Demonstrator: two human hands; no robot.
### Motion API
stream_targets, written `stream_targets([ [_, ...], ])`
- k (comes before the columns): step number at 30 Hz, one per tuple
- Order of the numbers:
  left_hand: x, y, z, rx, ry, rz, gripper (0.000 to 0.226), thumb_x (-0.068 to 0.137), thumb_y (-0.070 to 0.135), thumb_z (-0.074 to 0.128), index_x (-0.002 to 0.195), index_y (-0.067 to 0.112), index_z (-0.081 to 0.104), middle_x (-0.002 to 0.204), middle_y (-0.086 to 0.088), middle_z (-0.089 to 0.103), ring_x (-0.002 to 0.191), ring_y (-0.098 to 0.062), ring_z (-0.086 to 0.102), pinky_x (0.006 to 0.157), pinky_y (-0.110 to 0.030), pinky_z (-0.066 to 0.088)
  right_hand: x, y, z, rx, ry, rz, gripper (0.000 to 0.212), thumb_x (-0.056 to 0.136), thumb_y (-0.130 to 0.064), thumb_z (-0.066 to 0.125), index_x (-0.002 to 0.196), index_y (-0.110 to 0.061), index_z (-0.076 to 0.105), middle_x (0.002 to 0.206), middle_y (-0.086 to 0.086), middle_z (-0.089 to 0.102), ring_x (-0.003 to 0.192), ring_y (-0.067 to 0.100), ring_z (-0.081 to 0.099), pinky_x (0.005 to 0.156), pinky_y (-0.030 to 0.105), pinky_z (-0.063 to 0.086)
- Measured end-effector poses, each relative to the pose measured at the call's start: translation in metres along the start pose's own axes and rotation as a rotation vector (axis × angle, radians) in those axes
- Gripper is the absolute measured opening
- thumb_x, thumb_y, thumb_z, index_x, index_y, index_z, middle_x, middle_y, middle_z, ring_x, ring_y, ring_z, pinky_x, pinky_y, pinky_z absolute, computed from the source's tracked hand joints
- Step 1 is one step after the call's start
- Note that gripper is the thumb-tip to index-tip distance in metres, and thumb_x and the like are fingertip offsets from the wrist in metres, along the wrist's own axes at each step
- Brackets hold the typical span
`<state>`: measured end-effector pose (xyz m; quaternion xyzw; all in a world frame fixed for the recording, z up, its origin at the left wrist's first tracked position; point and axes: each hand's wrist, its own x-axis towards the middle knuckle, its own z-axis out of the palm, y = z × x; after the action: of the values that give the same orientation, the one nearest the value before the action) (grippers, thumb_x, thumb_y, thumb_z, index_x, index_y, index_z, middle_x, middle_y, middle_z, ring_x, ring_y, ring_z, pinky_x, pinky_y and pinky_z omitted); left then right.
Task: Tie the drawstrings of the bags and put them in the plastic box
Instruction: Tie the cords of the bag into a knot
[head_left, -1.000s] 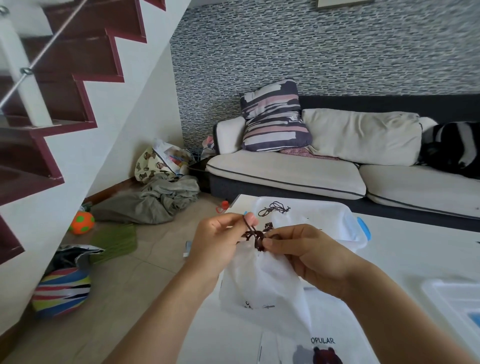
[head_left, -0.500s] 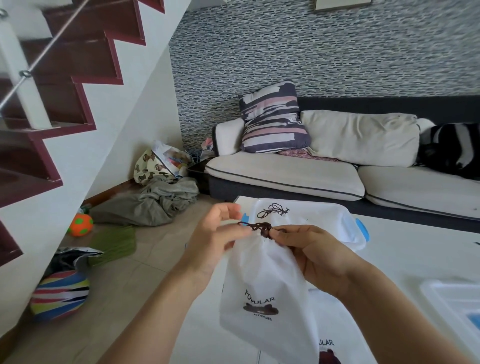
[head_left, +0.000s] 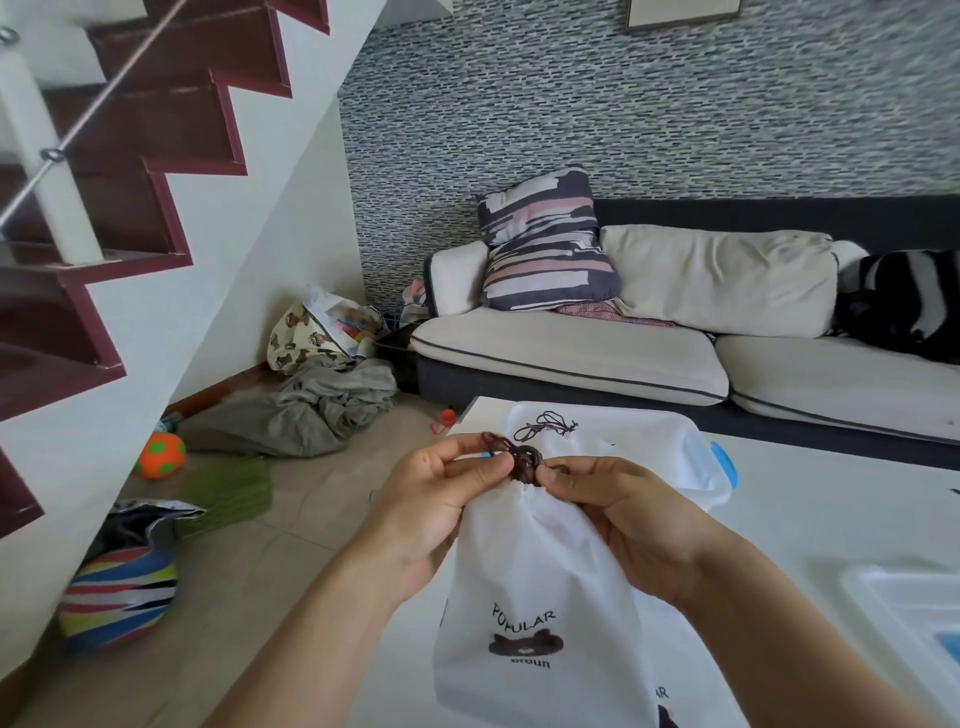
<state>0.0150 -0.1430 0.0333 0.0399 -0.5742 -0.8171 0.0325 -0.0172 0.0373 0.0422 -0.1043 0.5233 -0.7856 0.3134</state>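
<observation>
Hanging between both hands: white drawstring bag (head_left: 540, 587), neck cinched. Left hand (head_left: 436, 499) and right hand (head_left: 618, 514) each pinching brown drawstring knot (head_left: 524, 461) above tabletop (head_left: 810, 499).

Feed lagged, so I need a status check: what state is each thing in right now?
Held bag: hanging off the table, mouth cinched shut.
Drawstring: bunched at the mouth, knot unclear.
Left hand: pinching the drawstring.
Right hand: pinching the drawstring.
Plastic box: open, holding a bag with its strings on top.
Another bag: lying flat on the table.
</observation>
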Motion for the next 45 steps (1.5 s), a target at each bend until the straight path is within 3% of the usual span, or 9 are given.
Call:
stream_targets([
  [6,0.0,-0.001,0.004,0.217,0.115,0.182,0.022,0.074,0.0,0.079,0.093,0.008,0.071,0.092,-0.011,0.078,0.088,-0.022,0.073,0.088,-0.032,0.056,0.002,0.001,0.001,-0.085,0.084,-0.079,0.024,0.093,-0.002,0.062,0.11,0.012,0.068,0.111,0.032,0.069,0.092,0.033,0.068,0.076,0.031,0.059],
  [13,-0.01,-0.001,0.013,0.476,0.174,0.345,0.018,0.082,-0.002,0.077,0.091,0.011,0.068,0.078,-0.002,0.078,0.075,-0.012,0.075,0.069,-0.018,0.055,0.006,0.005,0.003,-0.199,0.186,-0.154,0.019,0.092,-0.002,0.064,0.102,0.012,0.071,0.109,0.035,0.068,0.086,0.033,0.066,0.076,0.034,0.058],
  [19,-0.018,0.0,0.022,0.651,0.232,0.431,0.015,0.08,0.007,0.08,0.087,0.018,0.072,0.071,0.008,0.076,0.067,-0.009,0.073,0.059,-0.018,0.052,0.008,0.005,0.003,-0.32,0.258,-0.197,0.014,0.093,-0.004,0.065,0.094,0.006,0.076,0.106,0.034,0.068,0.089,0.038,0.066,0.092,0.046,0.052],
  [22,-0.021,-0.002,0.028,0.706,0.245,0.414,0.018,0.074,0.014,0.086,0.084,0.019,0.072,0.064,0.01,0.074,0.059,-0.001,0.069,0.055,-0.012,0.045,0.008,0.007,0.002,-0.381,0.245,-0.208,0.016,0.094,-0.002,0.062,0.096,0.005,0.076,0.104,0.029,0.072,0.104,0.046,0.067,0.103,0.052,0.048],
  [30,-0.017,-0.001,0.023,0.455,0.252,0.089,0.034,0.062,0.006,0.09,0.088,0.016,0.071,0.074,-0.002,0.077,0.067,-0.014,0.071,0.062,-0.02,0.048,0.008,0.01,0.001,-0.403,0.224,-0.155,0.014,0.093,-0.004,0.065,0.096,0.004,0.076,0.104,0.031,0.071,0.091,0.035,0.067,0.097,0.049,0.052],
  [34,-0.011,-0.001,0.018,0.283,0.224,-0.033,0.03,0.072,0.002,0.083,0.097,0.015,0.073,0.089,-0.004,0.079,0.08,-0.018,0.072,0.081,-0.031,0.053,0.007,0.005,0.0,-0.299,0.217,-0.141,0.015,0.091,-0.001,0.065,0.096,0.009,0.074,0.101,0.03,0.072,0.086,0.033,0.068,0.083,0.04,0.057],
  [38,-0.008,0.001,0.015,0.054,0.101,-0.145,0.024,0.085,0.001,0.07,0.108,0.004,0.072,0.099,-0.012,0.077,0.076,-0.017,0.071,0.06,-0.023,0.055,0.006,0.002,0.0,-0.291,0.208,-0.146,0.016,0.091,-0.003,0.065,0.098,0.008,0.075,0.103,0.028,0.073,0.089,0.032,0.069,0.09,0.043,0.057],
  [42,-0.006,-0.001,0.014,-0.027,0.025,-0.139,0.024,0.089,0.001,0.065,0.112,0.006,0.07,0.107,-0.012,0.076,0.09,-0.021,0.071,0.074,-0.029,0.056,0.005,0.004,0.001,-0.334,0.23,-0.178,0.014,0.092,-0.004,0.066,0.094,0.005,0.076,0.102,0.029,0.072,0.087,0.032,0.068,0.094,0.048,0.055],
  [45,-0.006,-0.002,0.014,0.12,0.08,-0.017,0.022,0.086,0.0,0.072,0.104,0.012,0.069,0.097,-0.007,0.077,0.087,-0.019,0.07,0.082,-0.033,0.051,0.005,0.005,0.001,-0.296,0.231,-0.182,0.017,0.094,-0.004,0.063,0.096,0.009,0.074,0.103,0.033,0.07,0.086,0.032,0.066,0.088,0.045,0.055],
])
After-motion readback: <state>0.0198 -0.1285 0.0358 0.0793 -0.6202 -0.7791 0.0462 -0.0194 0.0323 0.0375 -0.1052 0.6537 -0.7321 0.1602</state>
